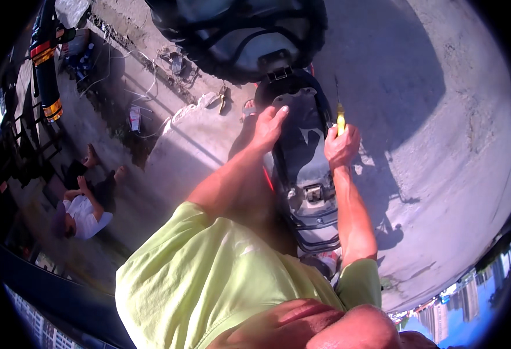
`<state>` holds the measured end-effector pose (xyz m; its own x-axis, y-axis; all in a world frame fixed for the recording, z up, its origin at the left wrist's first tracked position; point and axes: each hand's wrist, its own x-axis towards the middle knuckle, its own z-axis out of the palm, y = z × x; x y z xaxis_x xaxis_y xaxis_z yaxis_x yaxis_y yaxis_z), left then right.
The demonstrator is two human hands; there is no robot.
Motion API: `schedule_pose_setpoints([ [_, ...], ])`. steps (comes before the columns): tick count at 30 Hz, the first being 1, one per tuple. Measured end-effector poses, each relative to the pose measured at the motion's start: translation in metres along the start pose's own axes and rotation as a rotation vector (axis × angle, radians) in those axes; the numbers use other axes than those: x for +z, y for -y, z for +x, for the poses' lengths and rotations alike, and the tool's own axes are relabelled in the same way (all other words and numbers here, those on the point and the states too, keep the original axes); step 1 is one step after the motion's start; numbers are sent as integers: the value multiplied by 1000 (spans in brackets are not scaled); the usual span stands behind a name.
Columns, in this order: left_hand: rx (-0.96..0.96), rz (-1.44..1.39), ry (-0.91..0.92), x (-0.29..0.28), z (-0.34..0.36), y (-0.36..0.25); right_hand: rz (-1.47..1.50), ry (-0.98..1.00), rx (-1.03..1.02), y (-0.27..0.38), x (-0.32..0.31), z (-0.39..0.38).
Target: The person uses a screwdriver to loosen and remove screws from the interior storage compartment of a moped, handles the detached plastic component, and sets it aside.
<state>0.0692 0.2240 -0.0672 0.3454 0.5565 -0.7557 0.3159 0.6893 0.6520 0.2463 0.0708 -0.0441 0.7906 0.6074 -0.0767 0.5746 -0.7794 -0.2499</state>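
Screwdriver point(341, 120): beside the right edge of the black under-seat body point(304, 157), toward its far end; yellow handle, thin shaft pointing away from the person.
Right hand point(343, 145): closed in a narrow fist around the handle, thumb along the side nearer the body; whether the knuckles touch the right edge, I cannot tell.
Left hand point(269, 129): at the left edge of the body, near its far left corner, thumb apart from the bent fingers, thumb tip over the dark surface; I cannot tell whether it grips the edge or only rests there.
Seat point(244, 43): raised at the far end of the body, black, dark straps across its underside.
Bracket point(279, 73): metal, between seat and body.
Latch point(313, 193): square metal fitting near the body's near end, well apart from both hands.
Rear rack point(318, 244): black bars beyond the near edge.
Pliers point(223, 100): on the concrete ground point(418, 168), left of the body's far left corner, yellow on the handles.
Seated person point(87, 215): on the ground, well left of the body, white top.
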Motion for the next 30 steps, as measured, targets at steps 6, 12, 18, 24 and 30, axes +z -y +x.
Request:
schedule_pose_setpoints([
  [6,45,93,-89,21,-19,-24,6,22,17,2,-1,1],
  [12,263,159,22,13,-74,-30,-11,22,6,-3,1,1],
  [18,290,135,72,13,-82,-26,-15,-5,-14,-7,7,-1],
  [24,302,146,42,11,-76,-20,-1,-29,-66,-8,5,-2],
  [30,267,141,-32,12,-61,-9,-34,15,-19,-6,6,-1],
])
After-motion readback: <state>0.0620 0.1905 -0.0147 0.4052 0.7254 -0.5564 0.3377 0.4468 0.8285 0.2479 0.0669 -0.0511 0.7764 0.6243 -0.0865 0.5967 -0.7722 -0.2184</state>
